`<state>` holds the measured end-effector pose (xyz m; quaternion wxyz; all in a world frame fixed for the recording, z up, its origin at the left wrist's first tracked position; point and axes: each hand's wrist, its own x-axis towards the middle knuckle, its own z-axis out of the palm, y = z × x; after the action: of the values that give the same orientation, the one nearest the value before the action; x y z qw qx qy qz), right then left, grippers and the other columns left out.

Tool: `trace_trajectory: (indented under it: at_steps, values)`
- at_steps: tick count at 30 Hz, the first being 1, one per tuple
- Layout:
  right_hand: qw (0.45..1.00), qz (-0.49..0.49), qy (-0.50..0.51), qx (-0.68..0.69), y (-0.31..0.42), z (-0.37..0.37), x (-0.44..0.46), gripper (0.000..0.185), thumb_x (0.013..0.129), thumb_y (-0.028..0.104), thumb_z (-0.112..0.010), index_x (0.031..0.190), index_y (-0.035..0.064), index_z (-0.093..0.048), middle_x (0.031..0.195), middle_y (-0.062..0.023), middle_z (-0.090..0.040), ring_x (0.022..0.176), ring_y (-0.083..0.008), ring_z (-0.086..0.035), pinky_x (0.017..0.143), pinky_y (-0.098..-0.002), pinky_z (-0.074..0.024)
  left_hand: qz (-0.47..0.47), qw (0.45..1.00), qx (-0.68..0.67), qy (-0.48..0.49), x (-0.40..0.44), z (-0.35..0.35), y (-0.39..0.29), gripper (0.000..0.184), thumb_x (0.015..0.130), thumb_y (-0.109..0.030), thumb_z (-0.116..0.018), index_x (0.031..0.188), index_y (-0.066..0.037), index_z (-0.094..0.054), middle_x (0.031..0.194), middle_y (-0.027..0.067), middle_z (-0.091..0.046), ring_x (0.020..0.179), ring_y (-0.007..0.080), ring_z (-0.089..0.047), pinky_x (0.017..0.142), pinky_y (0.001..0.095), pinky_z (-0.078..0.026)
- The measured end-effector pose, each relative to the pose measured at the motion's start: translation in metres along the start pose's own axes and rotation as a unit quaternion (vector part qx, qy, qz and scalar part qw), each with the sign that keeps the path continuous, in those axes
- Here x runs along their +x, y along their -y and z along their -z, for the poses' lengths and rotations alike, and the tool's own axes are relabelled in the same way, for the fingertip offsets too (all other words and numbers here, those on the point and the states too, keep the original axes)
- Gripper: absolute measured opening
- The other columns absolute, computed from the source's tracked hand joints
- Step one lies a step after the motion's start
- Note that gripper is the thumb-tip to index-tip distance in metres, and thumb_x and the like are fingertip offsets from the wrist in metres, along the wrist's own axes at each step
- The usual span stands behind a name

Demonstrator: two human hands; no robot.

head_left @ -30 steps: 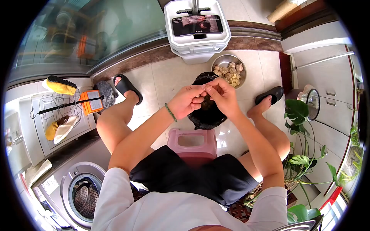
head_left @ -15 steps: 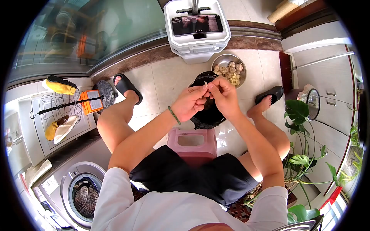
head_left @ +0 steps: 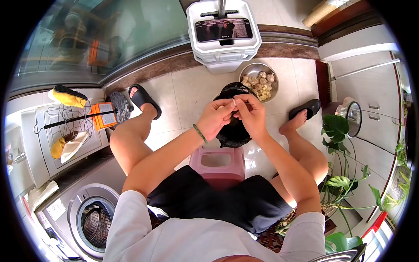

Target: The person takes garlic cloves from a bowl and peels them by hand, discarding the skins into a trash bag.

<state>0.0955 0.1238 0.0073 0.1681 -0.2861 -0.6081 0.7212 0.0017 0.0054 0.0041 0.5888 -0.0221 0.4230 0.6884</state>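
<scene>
Over a bin lined with a black bag (head_left: 233,136), my two hands meet with their fingertips together. My left hand (head_left: 216,117), with a green bead bracelet on its wrist, pinches a small pale garlic clove (head_left: 234,103) that is mostly covered by the fingers. From the other side, my right hand (head_left: 251,114) pinches the same clove between thumb and forefinger. Just beyond them on the floor sits a steel bowl (head_left: 276,89), holding garlic bulbs (head_left: 265,79) and loose pale cloves (head_left: 263,93).
A pink stool (head_left: 238,163) stands between my knees. Beyond the bin is a white bucket (head_left: 224,54) with a phone (head_left: 224,29) on top. A wire rack and orange box (head_left: 103,115) are at left, a washing machine (head_left: 94,220) lower left, plants (head_left: 338,181) at right.
My fingertips have come closer together and a little lower, covering more of the clove. My right fingers have curled inward. The bowl and bin stay in place.
</scene>
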Motion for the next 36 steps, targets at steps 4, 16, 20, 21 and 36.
trace_trajectory:
  at_steps: [4,16,20,21,36]
  values:
    - [0.999,-0.019,0.02,0.019,0.003,0.006,0.007,0.01,0.094,0.005,-0.06,0.098,-0.0036,-0.064,0.085,-0.006,-0.067,0.071,-0.009,-0.064,0.06,-0.0226,-0.0551,-0.046,0.994,0.093,-0.044,0.004,-0.002,-0.006,0.02,0.094,-0.018,-0.064,0.106,-0.002,-0.067,0.071,-0.0061,-0.051,0.059,0.0035,-0.038,0.051,0.0198,-0.032]
    - [0.994,-0.044,0.02,0.098,-0.011,0.005,0.006,0.011,0.097,0.01,-0.056,0.099,0.0006,-0.062,0.083,-0.0018,-0.064,0.069,-0.0071,-0.059,0.064,-0.0216,-0.0509,-0.155,0.968,0.179,-0.081,0.004,-0.014,0.002,0.018,0.09,-0.015,-0.07,0.1,0.0,-0.07,0.072,-0.0052,-0.057,0.059,0.001,-0.042,0.05,0.0179,-0.032]
    - [0.99,-0.07,0.0,0.12,-0.006,0.001,0.005,0.011,0.098,0.01,-0.056,0.097,0.0009,-0.062,0.082,-0.0008,-0.063,0.068,-0.0059,-0.056,0.063,-0.0217,-0.0488,-0.204,0.945,0.241,-0.083,0.012,-0.003,0.011,0.017,0.09,-0.011,-0.069,0.1,0.002,-0.07,0.077,-0.0035,-0.062,0.063,0.0007,-0.046,0.054,0.0167,-0.036]
    - [0.99,-0.07,0.0,0.12,-0.005,0.001,0.006,0.011,0.098,0.01,-0.056,0.097,0.0009,-0.062,0.082,-0.0008,-0.063,0.068,-0.0059,-0.056,0.063,-0.0217,-0.0488,-0.209,0.939,0.259,-0.088,0.012,-0.001,0.011,0.017,0.09,-0.01,-0.069,0.101,0.003,-0.07,0.079,-0.0027,-0.064,0.066,0.0008,-0.048,0.057,0.0167,-0.038]
    - [0.987,0.105,0.102,0.062,0.009,0.015,0.015,0.023,0.093,0.001,-0.06,0.116,-0.0009,-0.062,0.097,-0.0042,-0.061,0.086,-0.0097,-0.063,0.075,-0.0229,-0.053,-0.243,0.921,0.298,-0.06,-0.001,-0.003,-0.02,0.019,0.094,-0.011,-0.064,0.109,-0.001,-0.07,0.089,-0.0041,-0.069,0.067,-0.0008,-0.043,0.058,0.0167,-0.037]
